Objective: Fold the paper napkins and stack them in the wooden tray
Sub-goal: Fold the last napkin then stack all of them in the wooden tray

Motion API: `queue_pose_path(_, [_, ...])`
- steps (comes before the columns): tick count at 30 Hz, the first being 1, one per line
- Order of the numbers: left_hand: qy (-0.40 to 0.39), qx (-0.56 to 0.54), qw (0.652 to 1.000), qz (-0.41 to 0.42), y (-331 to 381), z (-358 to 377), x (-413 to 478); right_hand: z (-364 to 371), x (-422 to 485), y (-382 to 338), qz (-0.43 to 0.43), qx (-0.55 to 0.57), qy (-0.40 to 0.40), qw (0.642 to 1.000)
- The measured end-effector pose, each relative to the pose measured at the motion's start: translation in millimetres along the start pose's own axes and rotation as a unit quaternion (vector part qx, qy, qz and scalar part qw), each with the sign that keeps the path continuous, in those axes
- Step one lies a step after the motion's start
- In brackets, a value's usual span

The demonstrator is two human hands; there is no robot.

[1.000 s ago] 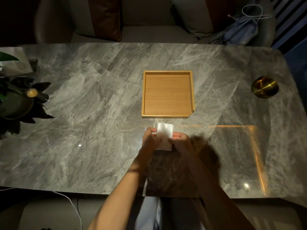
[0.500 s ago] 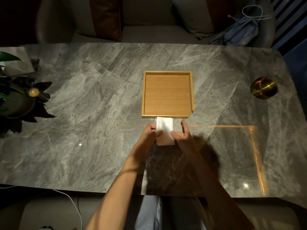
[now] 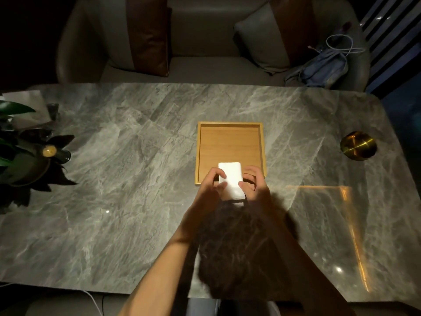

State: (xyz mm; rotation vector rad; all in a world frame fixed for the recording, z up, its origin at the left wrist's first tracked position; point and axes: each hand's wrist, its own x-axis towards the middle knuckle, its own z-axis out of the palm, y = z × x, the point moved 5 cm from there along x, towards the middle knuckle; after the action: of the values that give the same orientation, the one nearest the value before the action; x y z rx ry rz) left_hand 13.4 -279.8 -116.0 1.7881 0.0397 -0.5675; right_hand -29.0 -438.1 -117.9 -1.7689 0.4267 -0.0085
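Observation:
A folded white paper napkin (image 3: 231, 179) is held between both hands over the near edge of the square wooden tray (image 3: 230, 126), its far end reaching above the tray floor. My left hand (image 3: 211, 185) grips the napkin's left side with thumb and fingers. Pinching the right side is my right hand (image 3: 254, 184), its other fingers curled above the tray's near right corner. The tray holds nothing else that I can see. Whether the napkin touches the tray I cannot tell.
The tray sits mid-table on a grey marble top (image 3: 136, 179). A potted plant with a bottle (image 3: 49, 151) stands at the left edge, a brass bowl (image 3: 358, 145) at the right. Beyond the table are a sofa with cushions and a blue bag (image 3: 323, 65).
Both hands carried the folded napkin away from me, from the bare table in front of the tray to over the tray's near edge.

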Motion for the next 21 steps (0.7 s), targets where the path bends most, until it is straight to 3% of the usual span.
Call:
queue_pose_path(3, [-0.009, 0.036, 0.999, 0.013, 15.7, -3.9, 18.9, -2.6, 19.7, -6.8, -0.015, -0.044, 0.005, 0.999])
queue_pose_path(8, [-0.064, 0.081, 0.994, 0.027, 28.0, -7.9, 60.9, -4.4, 67.0, -9.8, 0.062, 0.007, -0.045, 0.997])
queue_pose_path(11, [-0.073, 0.136, 0.986, 0.062, 30.4, -10.6, 86.3, -1.3, 94.2, -14.3, 0.045, -0.048, -0.075, 0.995])
queue_pose_path(16, [-0.061, 0.216, 0.972, 0.076, 21.3, -4.8, 110.9, 14.2, 115.7, -7.3, 0.05, -0.126, -0.105, 0.985])
queue_pose_path(19, [0.007, 0.215, 0.975, 0.064, 19.2, -2.0, 109.8, 20.2, 112.2, -9.7, -0.02, -0.251, -0.12, 0.96])
queue_pose_path(21, [0.032, 0.202, 0.978, 0.036, 15.9, -0.6, 108.8, 16.2, 113.8, -11.8, -0.033, -0.287, -0.086, 0.954])
